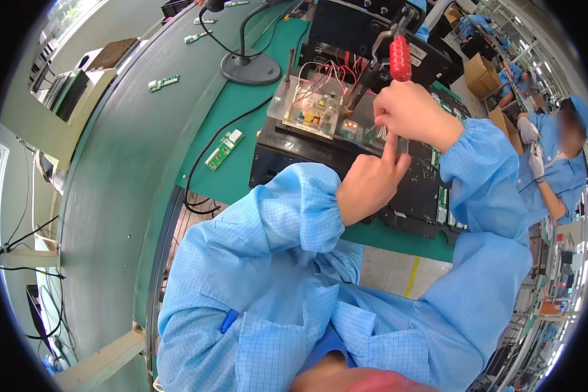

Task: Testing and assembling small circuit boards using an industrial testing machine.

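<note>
Over a black test fixture [300, 153], my two hands meet at its right side. My right hand [415, 114] is closed, fingers curled downward beside a small lit board section [350, 128]; what its fingertips hold, if anything, is hidden. My left hand [369, 189] reaches in from below, index finger stretched up to the right fingertips and thumb apart, with nothing seen in it. Just above my right hand stands the red handle [400, 59] of a toggle clamp. Left of the hands, a circuit board [317, 112] with red wires sits on the fixture.
A green circuit board [224, 150] lies on the green mat [206, 173], near a black cable. A round black stand base [250, 66] is behind it. Several small boards lie on the conveyor [121, 157] at left. At right, a gloved co-worker [555, 163] in blue stands nearby.
</note>
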`<state>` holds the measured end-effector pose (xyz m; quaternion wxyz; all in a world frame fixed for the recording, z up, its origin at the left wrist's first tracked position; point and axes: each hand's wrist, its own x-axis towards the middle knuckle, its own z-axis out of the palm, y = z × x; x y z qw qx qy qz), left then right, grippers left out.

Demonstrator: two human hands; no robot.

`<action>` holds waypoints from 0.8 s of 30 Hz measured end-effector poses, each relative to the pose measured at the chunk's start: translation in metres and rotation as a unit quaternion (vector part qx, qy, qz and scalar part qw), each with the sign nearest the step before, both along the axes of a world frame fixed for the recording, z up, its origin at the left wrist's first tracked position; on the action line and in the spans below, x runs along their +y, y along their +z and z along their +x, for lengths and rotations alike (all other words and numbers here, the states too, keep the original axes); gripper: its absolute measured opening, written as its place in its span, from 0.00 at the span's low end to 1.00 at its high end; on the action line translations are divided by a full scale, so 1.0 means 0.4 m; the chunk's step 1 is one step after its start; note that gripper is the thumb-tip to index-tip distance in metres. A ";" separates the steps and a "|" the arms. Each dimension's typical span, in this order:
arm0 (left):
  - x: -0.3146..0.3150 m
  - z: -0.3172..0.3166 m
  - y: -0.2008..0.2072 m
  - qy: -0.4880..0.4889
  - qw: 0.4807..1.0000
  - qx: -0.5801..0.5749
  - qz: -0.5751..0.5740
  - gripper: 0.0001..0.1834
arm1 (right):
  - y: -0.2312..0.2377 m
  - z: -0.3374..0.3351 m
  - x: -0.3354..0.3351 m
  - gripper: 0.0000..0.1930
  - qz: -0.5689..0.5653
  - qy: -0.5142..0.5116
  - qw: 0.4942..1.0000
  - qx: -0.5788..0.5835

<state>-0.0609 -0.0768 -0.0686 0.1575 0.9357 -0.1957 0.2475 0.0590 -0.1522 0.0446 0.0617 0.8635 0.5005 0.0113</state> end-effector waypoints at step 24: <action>0.142 0.067 -0.061 -0.006 0.996 -0.075 -0.045 0.21 | 0.289 0.193 0.086 0.24 0.505 -0.145 0.826 0.204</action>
